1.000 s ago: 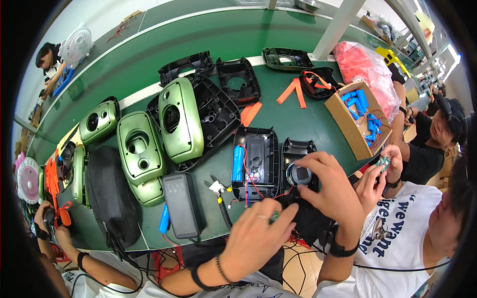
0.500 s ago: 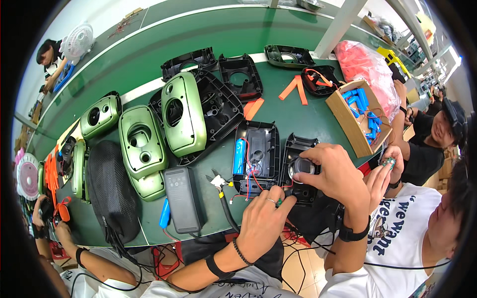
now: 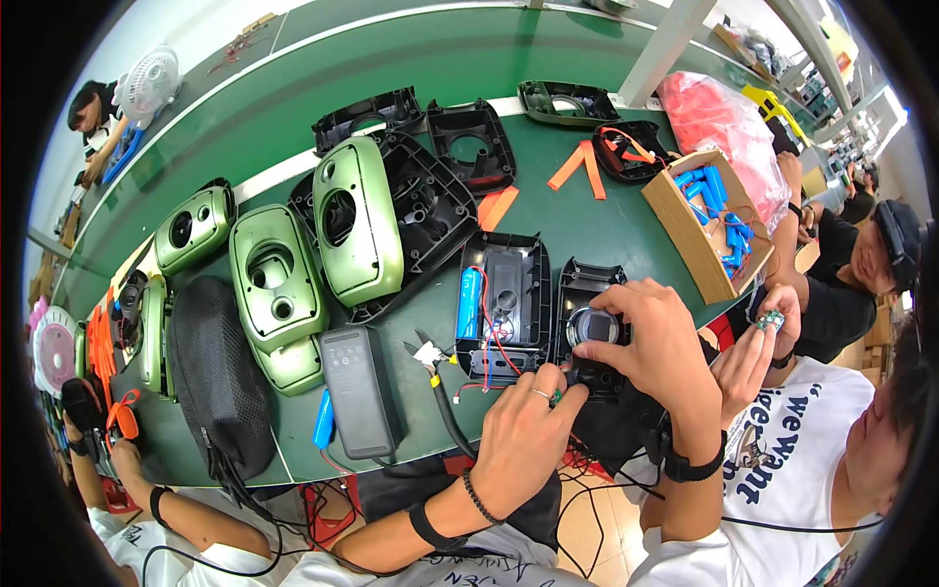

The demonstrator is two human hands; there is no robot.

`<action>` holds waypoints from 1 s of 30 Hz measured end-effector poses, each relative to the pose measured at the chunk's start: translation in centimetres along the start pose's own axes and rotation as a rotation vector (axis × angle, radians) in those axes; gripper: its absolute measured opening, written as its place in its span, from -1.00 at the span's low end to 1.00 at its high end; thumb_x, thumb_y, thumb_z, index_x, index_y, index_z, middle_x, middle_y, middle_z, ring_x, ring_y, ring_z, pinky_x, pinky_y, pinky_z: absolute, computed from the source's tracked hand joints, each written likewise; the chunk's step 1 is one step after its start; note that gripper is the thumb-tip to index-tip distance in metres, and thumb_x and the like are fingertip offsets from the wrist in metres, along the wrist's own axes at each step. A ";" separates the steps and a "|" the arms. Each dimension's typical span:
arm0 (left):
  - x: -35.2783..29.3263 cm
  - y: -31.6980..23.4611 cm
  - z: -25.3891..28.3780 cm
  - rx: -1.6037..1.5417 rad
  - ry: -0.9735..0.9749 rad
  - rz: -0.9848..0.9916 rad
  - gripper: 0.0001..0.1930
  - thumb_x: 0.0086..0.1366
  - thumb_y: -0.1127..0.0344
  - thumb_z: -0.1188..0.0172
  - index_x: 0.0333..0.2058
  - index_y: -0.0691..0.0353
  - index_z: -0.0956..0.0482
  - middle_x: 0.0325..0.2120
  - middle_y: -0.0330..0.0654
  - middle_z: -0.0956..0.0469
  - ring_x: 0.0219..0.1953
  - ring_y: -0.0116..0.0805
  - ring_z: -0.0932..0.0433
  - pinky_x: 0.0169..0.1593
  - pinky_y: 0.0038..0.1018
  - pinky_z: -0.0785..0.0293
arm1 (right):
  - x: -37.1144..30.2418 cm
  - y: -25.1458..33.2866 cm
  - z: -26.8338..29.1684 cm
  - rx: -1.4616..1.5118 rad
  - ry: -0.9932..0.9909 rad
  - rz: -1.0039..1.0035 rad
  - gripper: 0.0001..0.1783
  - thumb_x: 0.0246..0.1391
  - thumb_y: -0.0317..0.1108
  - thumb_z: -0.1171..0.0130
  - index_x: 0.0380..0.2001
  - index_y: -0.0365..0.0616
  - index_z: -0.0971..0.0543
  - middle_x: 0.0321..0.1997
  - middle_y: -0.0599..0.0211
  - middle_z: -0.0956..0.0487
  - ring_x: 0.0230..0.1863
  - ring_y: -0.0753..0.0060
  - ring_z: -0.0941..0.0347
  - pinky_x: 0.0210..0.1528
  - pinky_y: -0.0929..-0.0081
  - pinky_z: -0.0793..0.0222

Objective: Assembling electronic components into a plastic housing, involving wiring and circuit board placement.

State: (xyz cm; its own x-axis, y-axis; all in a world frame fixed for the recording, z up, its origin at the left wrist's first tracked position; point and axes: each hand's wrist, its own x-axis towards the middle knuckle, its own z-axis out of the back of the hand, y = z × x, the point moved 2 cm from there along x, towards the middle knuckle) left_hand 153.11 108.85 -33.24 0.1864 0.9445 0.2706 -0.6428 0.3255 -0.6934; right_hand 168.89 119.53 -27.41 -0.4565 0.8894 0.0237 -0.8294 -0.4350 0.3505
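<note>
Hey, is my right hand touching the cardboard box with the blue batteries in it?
Apart: the head view shows a strip of green tabletop between your right hand and the cardboard box.

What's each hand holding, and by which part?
Left hand: a small green part, pinched at thumb and forefinger; mostly hidden, so where exactly can't be told. Right hand: at the round disc's rim; whether gripped can't be told.

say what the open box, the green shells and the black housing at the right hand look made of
The open box looks like cardboard: matte, plain brown. The green shells are probably moulded plastic, perhaps painted: rounded edges, satin sheen. The black housing at the right hand seems plastic too: thin walls, dull gloss.
</note>
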 end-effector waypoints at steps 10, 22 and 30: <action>-4.9 -0.2 6.6 -0.388 0.206 0.085 -0.32 0.16 0.65 -0.15 0.32 0.30 -0.37 -0.05 0.03 -0.47 -0.04 0.05 -0.45 0.13 -0.16 -0.44 | -1.2 1.2 1.7 0.127 -0.379 0.015 -0.63 0.09 -0.26 -0.51 -0.10 -0.21 -0.68 -0.18 0.12 -0.64 -0.10 -0.01 -0.53 -0.01 0.16 -0.45; -7.4 2.0 10.1 -0.515 0.141 0.234 -0.43 0.27 0.70 -0.06 0.27 0.31 -0.43 -0.03 -0.05 -0.48 0.07 -0.17 -0.49 0.26 -0.30 -0.38 | -4.3 4.9 -2.5 0.074 -0.059 0.142 -0.85 0.07 -0.40 -0.44 -0.25 -0.10 -0.73 -0.23 0.30 -0.49 -0.09 0.19 -0.43 -0.01 0.27 -0.39; -7.7 1.6 10.9 -0.547 0.108 0.207 -0.49 0.28 0.69 -0.09 0.22 0.32 -0.48 -0.04 -0.04 -0.50 0.05 -0.19 -0.52 0.25 -0.32 -0.39 | -2.1 3.8 -1.4 0.170 -0.276 0.061 -0.89 0.15 -0.42 -0.38 -0.26 -0.14 -0.67 -0.35 0.23 -0.62 -0.23 0.04 -0.53 -0.21 0.13 -0.43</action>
State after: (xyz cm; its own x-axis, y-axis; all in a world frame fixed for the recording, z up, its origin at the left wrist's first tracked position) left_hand 142.54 101.60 -29.16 0.1911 0.9806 0.0431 -0.2025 0.0824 -0.9758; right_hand 166.23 115.82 -27.41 -0.3800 0.8769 0.2942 -0.7268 -0.4798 0.4915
